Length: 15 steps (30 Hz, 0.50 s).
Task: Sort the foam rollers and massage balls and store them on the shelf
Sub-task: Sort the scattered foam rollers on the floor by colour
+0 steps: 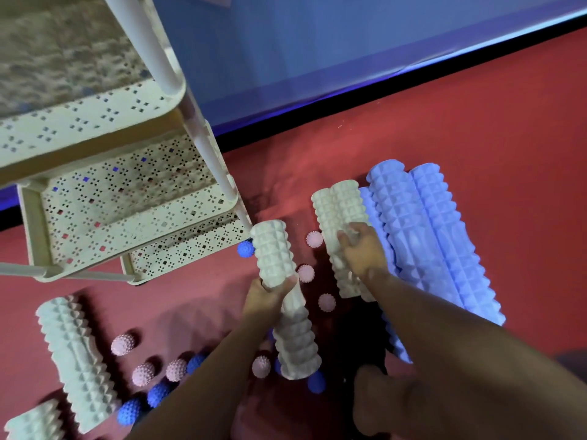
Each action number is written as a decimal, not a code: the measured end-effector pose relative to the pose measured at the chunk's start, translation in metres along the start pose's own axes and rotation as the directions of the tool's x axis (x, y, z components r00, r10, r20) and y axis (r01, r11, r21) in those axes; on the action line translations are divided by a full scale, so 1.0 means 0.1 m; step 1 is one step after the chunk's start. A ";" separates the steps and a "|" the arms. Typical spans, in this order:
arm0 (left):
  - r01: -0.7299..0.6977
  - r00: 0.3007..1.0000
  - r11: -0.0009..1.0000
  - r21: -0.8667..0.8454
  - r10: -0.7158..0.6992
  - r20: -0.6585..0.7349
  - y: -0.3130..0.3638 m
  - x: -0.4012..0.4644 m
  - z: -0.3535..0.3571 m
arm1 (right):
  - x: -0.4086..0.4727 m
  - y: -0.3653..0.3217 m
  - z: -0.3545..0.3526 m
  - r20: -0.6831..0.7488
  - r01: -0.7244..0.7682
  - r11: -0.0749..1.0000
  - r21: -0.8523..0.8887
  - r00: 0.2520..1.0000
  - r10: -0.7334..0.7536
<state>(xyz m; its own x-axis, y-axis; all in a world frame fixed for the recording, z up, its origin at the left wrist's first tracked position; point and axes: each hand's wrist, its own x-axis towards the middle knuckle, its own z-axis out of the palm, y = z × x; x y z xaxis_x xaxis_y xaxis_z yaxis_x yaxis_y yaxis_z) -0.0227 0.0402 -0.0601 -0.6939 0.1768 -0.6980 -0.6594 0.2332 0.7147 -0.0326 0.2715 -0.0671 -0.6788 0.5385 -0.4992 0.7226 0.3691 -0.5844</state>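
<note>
Left hand (270, 295) grips a pale green foam roller (272, 253) by its lower end, holding it upright just off the corner of the perforated cream shelf (133, 198). Right hand (362, 252) curls its fingers over another pale green roller (341, 239), which lies beside a matching one and touches the row of lilac-blue rollers (425, 236) on the red floor (476, 115). A further green roller (295, 338) lies under the left wrist. Pink spiky balls (314, 239) sit between the hands; more pink and blue spiky balls (158, 392) lie scattered at lower left beside a long green roller (74, 360). No brand, label or writing can be read on anything
</note>
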 end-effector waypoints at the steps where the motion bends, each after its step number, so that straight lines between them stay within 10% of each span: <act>1: 0.017 1.000 1.000 -0.018 -0.017 -0.001 0.06 0.01 0.04 | -0.06 -0.08 -0.01 0.138 -0.030 0.994 0.105 0.990 0.016; 6: 0.064 0.998 0.997 -0.034 -0.063 0.022 0.36 0.01 0.25 | -0.35 -0.43 -0.12 0.668 -0.229 0.960 0.160 0.741 0.066; 15: 0.067 0.960 0.988 -0.137 -0.027 0.278 0.57 -0.17 0.58 | -0.44 -0.39 -0.66 0.694 -0.059 0.991 0.119 0.718 -0.041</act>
<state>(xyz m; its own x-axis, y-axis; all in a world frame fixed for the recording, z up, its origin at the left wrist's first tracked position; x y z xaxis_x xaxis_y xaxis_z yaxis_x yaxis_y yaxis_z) -0.0317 0.1062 -0.0101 -0.5683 0.4294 -0.7019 -0.7379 0.1115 0.6657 -0.0229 0.2834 0.0198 -0.6077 -0.1542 -0.7790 0.7406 0.2441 -0.6260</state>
